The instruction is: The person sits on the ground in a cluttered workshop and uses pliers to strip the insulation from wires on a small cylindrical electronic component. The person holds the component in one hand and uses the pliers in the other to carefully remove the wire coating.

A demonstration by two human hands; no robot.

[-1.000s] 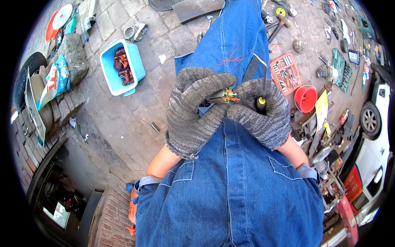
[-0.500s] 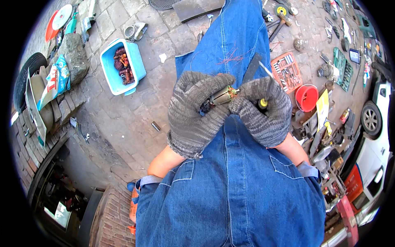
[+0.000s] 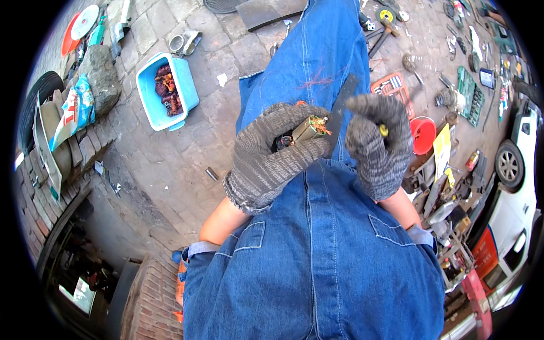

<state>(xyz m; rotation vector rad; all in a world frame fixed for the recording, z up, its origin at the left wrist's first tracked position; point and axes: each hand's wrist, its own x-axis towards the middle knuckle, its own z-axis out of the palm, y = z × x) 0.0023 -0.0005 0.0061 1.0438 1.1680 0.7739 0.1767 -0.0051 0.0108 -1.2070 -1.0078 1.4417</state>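
My left hand (image 3: 272, 153), in a grey knit glove, is closed around a small motor armature (image 3: 307, 130). The armature has a metal body, with frayed copper wire at the end toward my right hand and a dark part by my palm. Gloved the same way, my right hand (image 3: 381, 144) stands apart from it, curled around a screwdriver (image 3: 384, 131). The tool's yellow handle end shows in the palm, and a thin metal shaft sticks out beyond the fingers. Between the hands a dark flat bar (image 3: 343, 102) lies on my blue denim lap, beside loose red wire strands (image 3: 317, 82).
A blue basin (image 3: 192, 93) of copper windings stands on the brick ground at left. To the right are a red bucket (image 3: 416, 148), an orange socket case (image 3: 391, 85), a green tool case (image 3: 469, 93) and a hammer (image 3: 389, 31). A white car (image 3: 507, 192) stands far right.
My right hand has drawn away to the right from the armature, and the screwdriver has swung with it. The left hand keeps its hold, tipping the wire end slightly up.
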